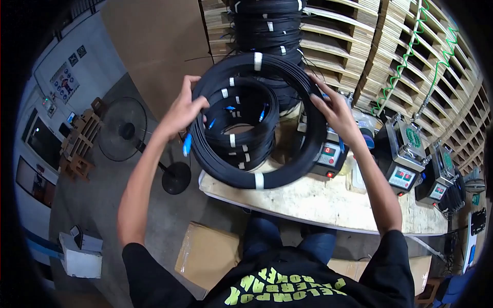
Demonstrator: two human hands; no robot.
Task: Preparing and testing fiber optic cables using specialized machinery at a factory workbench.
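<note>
A large coil of black cable [231, 172] is held up in front of me between both hands, bound with white tape at its top and bottom. My left hand [181, 112] grips its left rim, thumb over the front. My right hand [336, 110] is closed around the upper right rim. A blue connector [187, 145] hangs at the coil's left edge, below my left hand. Through the ring shows a stack of smaller black coils [246, 154] with white tape bands and blue connectors, standing on the wooden table [287, 197]. The held coil hides part of this stack.
A tall stack of black coils [268, 36] rises behind. Boxy machines with red displays, one nearest [328, 158] and another [401, 172], stand along the table's right. Wooden pallets [339, 41] back it. A fan [126, 129] stands left; flattened cardboard [208, 254] lies below.
</note>
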